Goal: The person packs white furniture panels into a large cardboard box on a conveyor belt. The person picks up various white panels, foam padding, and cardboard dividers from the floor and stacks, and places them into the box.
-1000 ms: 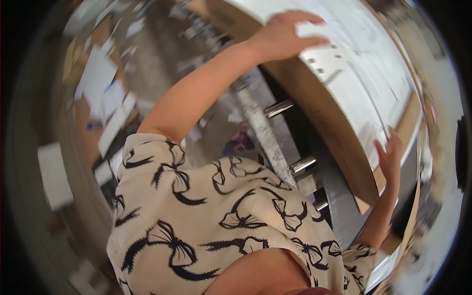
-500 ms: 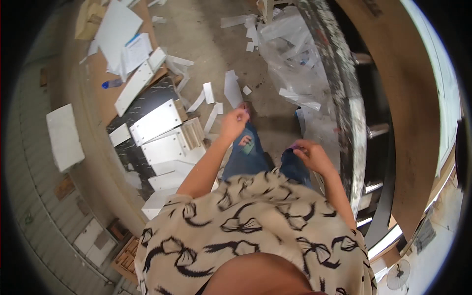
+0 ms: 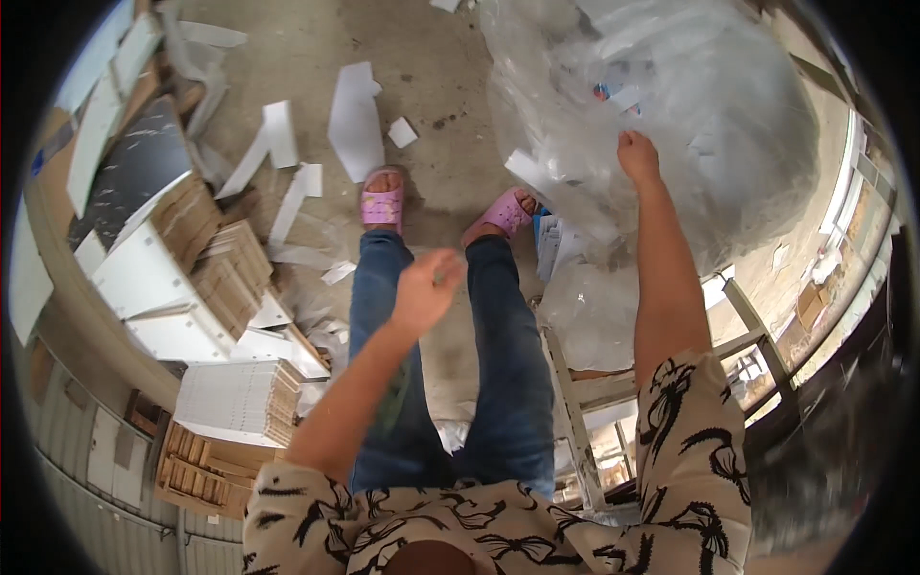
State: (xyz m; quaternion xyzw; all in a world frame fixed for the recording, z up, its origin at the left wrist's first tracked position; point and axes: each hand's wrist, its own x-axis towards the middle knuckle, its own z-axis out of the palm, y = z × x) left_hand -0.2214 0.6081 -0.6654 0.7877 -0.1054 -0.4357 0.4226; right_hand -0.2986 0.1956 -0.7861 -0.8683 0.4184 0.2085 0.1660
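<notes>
The concrete floor (image 3: 450, 86) spreads under me, littered with white offcut strips (image 3: 355, 120) and scraps. To my right, a big clear plastic bag (image 3: 709, 125), stuffed with crumpled film and bits of white scrap, bulges higher than my knees and fills the upper right of the view. To my left lie stacks of white panels (image 3: 144, 273) and brown-edged boards (image 3: 235, 398), piled against one another beside a dark sheet (image 3: 134, 172). A white frame (image 3: 575, 402) stands just beside my right leg, below the bag. My legs in blue jeans (image 3: 498, 364) run down to pink sandals (image 3: 383, 203) planted on the floor. My right hand (image 3: 638, 155) is stretched out onto the side of the bag, its fingers pressed into the plastic; whether they actually pinch a fold I cannot tell. My left hand (image 3: 424, 286) hangs in the air over my left thigh, holding nothing, fingers loosely curled and a little blurred.
</notes>
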